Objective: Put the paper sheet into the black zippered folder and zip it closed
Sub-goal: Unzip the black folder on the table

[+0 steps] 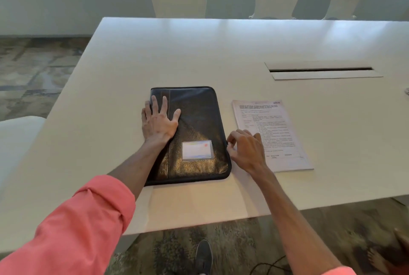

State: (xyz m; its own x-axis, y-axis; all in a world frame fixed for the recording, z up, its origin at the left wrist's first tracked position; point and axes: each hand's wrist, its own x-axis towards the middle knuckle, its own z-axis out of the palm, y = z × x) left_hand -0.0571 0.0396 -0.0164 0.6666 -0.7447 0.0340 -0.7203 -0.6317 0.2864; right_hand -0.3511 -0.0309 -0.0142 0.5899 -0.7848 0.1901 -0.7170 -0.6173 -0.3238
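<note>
The black zippered folder [199,119] lies flat and closed on the white table [199,53], with a clear card pocket on its near half. My left hand [158,122] presses flat on the folder's left side, fingers spread. At the folder's right edge, near the lower corner, my right hand [245,148] has its fingertips pinched on the zipper; the pull itself is too small to make out. The printed paper sheet [281,124] lies on the table just right of the folder, partly under my right hand.
A cable slot [321,70] is cut into the table at the far right. Three pale chairs [179,0] stand behind the table's far edge. Another pale seat [15,133] is at the left. My shoe [203,257] shows below the table's near edge.
</note>
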